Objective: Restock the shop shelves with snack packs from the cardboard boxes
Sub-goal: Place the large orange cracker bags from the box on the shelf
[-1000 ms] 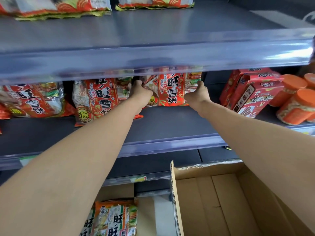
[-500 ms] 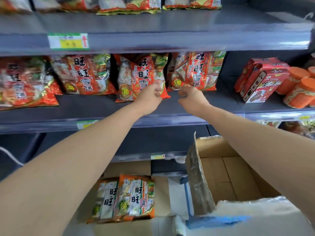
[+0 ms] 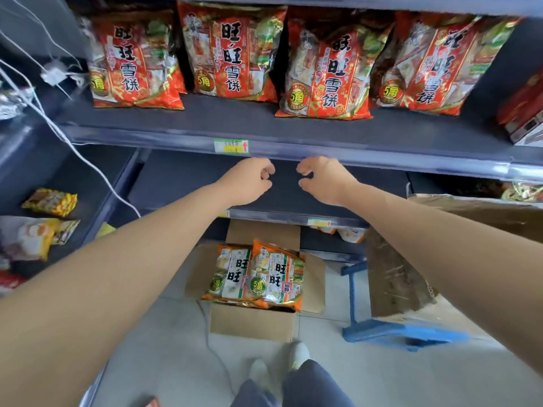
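Note:
Several red snack packs (image 3: 323, 74) stand in a row on the grey shelf (image 3: 264, 142). Below, on the floor, a small cardboard box (image 3: 252, 321) holds two orange-and-green snack packs (image 3: 258, 277). My left hand (image 3: 249, 180) and my right hand (image 3: 323, 180) hover side by side just under the shelf's front edge, above the box. Both hold nothing, with the fingers loosely curled and apart. A larger cardboard box (image 3: 393, 277) sits to the right on a blue stool (image 3: 402, 333).
White cables (image 3: 73, 145) hang down at the left. Yellow snack packs (image 3: 50, 201) lie on a lower left shelf. A red carton (image 3: 523, 113) stands at the shelf's right end. My legs and shoes (image 3: 296, 356) are on the tiled floor below the small box.
Both hands have let go of the red pack on the shelf and dropped below the shelf edge. My view has tilted down toward the floor and the boxes.

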{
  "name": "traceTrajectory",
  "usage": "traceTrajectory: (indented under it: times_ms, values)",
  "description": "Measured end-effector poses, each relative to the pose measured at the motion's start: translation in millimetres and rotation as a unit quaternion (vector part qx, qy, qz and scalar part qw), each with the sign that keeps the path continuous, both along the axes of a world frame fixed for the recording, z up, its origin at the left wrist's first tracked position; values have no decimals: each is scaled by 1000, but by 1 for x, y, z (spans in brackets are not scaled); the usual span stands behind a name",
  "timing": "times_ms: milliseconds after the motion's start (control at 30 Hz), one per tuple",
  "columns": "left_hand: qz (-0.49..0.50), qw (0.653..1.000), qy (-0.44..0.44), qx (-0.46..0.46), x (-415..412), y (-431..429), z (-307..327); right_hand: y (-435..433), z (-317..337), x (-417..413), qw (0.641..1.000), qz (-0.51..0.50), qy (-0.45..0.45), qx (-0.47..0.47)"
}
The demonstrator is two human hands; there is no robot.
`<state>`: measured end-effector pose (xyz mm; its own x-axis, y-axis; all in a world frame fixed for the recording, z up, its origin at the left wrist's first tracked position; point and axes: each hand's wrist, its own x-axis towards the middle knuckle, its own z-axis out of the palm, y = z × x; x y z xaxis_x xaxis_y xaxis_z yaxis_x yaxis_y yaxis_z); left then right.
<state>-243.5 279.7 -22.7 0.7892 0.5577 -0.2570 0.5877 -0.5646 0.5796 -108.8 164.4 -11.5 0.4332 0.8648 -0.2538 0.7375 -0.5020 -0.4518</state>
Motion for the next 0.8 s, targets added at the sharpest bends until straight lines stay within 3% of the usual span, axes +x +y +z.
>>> traceTrajectory:
  times_ms: [200, 400, 800]
  values:
    - [40, 997, 48, -34, -33, 25, -55, 33, -59, -20, 997, 48, 28, -53]
    - [71, 989, 84, -99, -51, 43, -138, 50, -149, -39, 982, 76, 37, -171]
    - [-17, 967, 231, -109, -14, 48, -391, 32, -408, -22, 960, -62, 80, -261]
